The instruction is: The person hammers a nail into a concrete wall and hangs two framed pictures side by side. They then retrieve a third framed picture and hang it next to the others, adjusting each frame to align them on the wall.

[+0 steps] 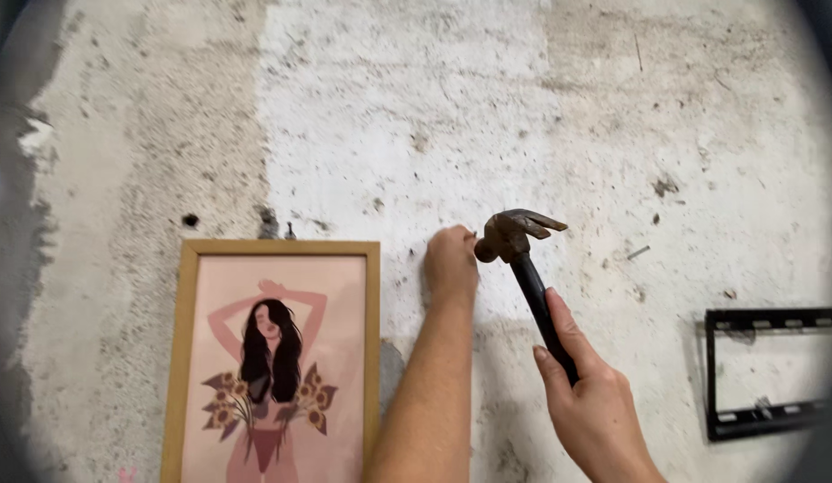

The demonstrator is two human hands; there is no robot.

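My right hand (587, 394) grips the black handle of a rusty claw hammer (516, 238). The hammer's face rests right beside the fingertips of my left hand (451, 262), which is pinched against the rough grey-white wall (416, 116). A nail between those fingertips is too small to make out for sure. The hammer's claw points right.
A wood-framed picture (274, 358) of a figure with flowers hangs on the wall at lower left, a nail (290, 232) above its top edge. A black metal bracket (764, 371) is fixed to the wall at the right. Small holes and another nail (638, 252) dot the plaster.
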